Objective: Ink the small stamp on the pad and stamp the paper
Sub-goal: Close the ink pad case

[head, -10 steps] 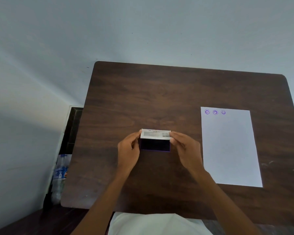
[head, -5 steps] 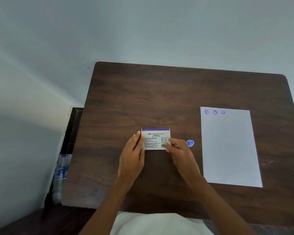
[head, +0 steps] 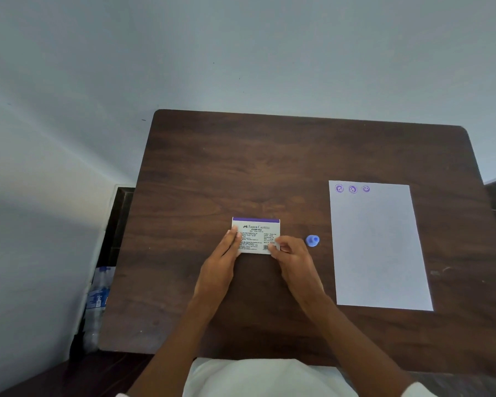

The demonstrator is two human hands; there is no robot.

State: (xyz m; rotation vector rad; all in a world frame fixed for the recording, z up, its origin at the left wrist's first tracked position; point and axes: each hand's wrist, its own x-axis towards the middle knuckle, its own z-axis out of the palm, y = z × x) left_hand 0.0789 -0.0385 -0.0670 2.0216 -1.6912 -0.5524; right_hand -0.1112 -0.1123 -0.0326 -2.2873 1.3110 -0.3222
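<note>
Nearest to us, both forearms reach out over the near edge of the table (head: 184,173), with white cloth at the bottom of the view. Our left hand (head: 218,267) lies flat, fingers straight and together, their tips resting on the left edge of the closed pad (head: 257,233); they press rather than grip. Our right hand (head: 295,262) has its fingers curled, thumb and fingertips pinching the pad's near right corner. The pad sits lid down in the middle of the table, its white label with a purple band facing up.

Just right of the right hand, the stamp (head: 312,240) lies on the wood, blue, touched by neither hand, between the pad and the paper (head: 378,253). The paper lies flat on the right side of the table, apart from the stamp, with three purple marks (head: 352,189) in a row along its far left corner.

Off the table's left edge, low down by the wall, we can see a plastic bottle (head: 98,299)
</note>
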